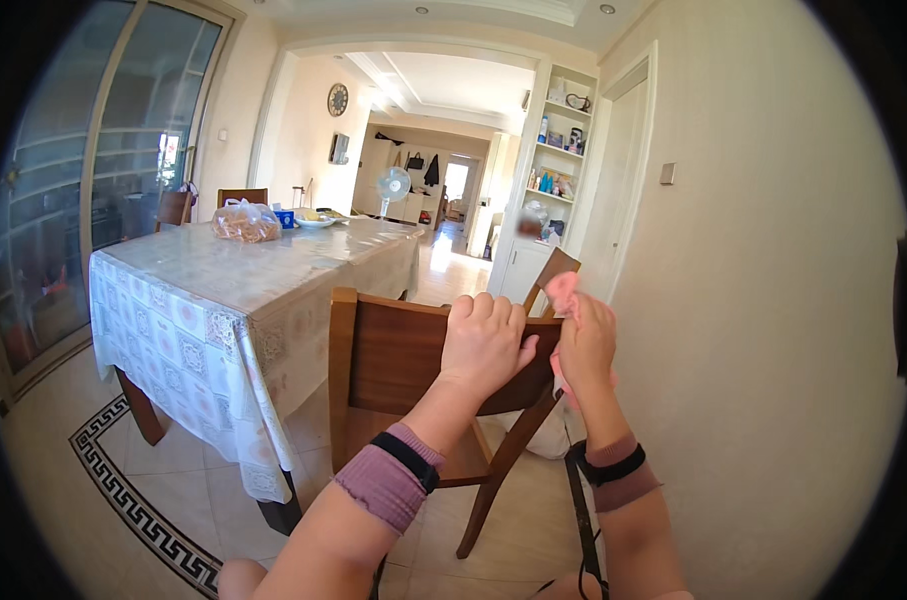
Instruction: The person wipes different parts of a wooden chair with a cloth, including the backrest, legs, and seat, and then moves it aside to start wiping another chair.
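Directly in front of me stands a wooden chair [397, 352] with a curved dark-brown backrest. My left hand [487, 337] grips the top rail of that backrest, fingers curled over the edge and thumb along the near side. At the right end of the rail, my right hand [590, 337] is closed around a pink cloth [564, 291]. Part of the cloth sticks out above the fist, and more shows below it beside the chair's right post. Whether the cloth touches the post is hidden by the hand.
A table with a patterned plastic tablecloth [175, 352] stands left of the chair. On it are a filled clear plastic bag [247, 221], a blue box [285, 219] and a white plate [314, 223]. Another chair [558, 270] is beyond. A wall [761, 337] runs close on the right.
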Action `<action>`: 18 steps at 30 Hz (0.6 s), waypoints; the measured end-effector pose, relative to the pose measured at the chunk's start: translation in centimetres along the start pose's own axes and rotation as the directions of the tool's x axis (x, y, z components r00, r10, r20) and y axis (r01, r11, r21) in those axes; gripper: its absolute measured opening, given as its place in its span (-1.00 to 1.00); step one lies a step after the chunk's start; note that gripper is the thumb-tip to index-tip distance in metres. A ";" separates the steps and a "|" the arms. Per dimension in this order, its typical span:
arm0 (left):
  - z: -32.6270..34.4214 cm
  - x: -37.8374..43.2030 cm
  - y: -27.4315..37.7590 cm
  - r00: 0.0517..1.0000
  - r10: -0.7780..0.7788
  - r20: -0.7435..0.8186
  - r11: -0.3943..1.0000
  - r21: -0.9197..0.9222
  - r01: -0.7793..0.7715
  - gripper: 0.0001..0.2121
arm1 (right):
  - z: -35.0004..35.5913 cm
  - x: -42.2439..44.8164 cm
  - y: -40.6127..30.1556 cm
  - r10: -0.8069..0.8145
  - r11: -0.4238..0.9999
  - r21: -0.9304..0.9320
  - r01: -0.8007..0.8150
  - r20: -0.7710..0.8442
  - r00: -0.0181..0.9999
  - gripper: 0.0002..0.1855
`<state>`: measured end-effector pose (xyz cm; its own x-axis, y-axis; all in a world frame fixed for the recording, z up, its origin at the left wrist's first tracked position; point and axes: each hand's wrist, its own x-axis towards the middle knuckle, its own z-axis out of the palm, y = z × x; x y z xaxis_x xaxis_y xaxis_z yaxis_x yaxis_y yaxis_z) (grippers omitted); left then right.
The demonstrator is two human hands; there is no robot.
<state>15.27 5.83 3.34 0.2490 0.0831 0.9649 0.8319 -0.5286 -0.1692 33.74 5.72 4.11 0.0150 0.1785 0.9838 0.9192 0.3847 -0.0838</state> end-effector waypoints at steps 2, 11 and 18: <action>-0.1 0.1 0.0 1.000 0.004 -0.015 1.000 -0.031 -0.005 -0.69 | -1.0 0.4 -1.0 -0.040 0.997 0.075 0.027 0.188 0.981 -0.78; -0.8 -0.1 0.0 0.999 0.017 0.046 0.997 -0.077 -0.014 -0.45 | -2.7 0.5 -0.5 -0.080 0.996 0.060 0.063 0.350 0.933 -0.61; 0.3 -0.4 -0.6 0.999 0.010 -0.046 0.999 -0.038 -0.011 -0.28 | -1.0 0.0 -4.3 -0.212 0.976 0.104 0.192 0.242 0.947 -0.55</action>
<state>14.88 6.36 3.03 0.2341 0.0393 0.9714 0.8097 -0.5609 -0.1725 30.22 3.14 4.68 -0.2761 0.3066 0.9109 0.8590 0.5039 0.0908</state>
